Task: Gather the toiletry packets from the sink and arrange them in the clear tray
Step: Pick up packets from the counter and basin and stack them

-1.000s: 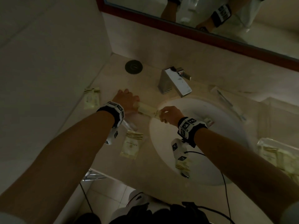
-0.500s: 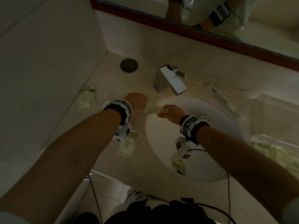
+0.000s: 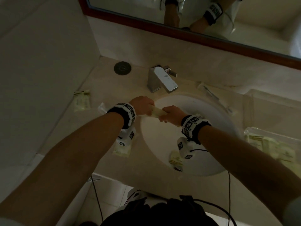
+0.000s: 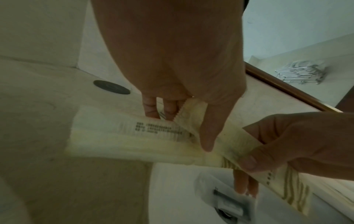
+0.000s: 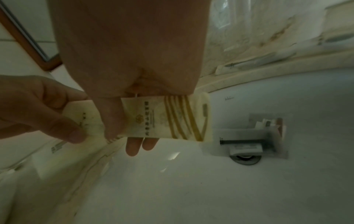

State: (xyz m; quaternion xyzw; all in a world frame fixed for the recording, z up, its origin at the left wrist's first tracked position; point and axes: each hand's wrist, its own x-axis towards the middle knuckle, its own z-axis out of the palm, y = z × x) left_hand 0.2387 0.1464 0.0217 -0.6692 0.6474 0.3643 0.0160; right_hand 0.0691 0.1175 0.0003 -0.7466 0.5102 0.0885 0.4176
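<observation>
my grip is two-handed: left hand [image 3: 143, 106] and right hand [image 3: 172, 115] are both pinching one yellow packet [image 3: 157, 111] over the sink [image 3: 211, 111] rim. i'm thinking the left should release, letting the right carry it flat to the clear tray [image 3: 276, 136].

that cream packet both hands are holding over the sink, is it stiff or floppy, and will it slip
Probably floppy: the packet creases between the left hand and right hand. Likely light, held by thumb and fingers only. Its smooth wrapper may slip.

A chrome tap [image 3: 162, 80] stands on the counter [image 3: 104, 82], a dark disc [image 3: 122, 68] beside it, a wood-framed mirror [image 3: 195, 18] above.
</observation>
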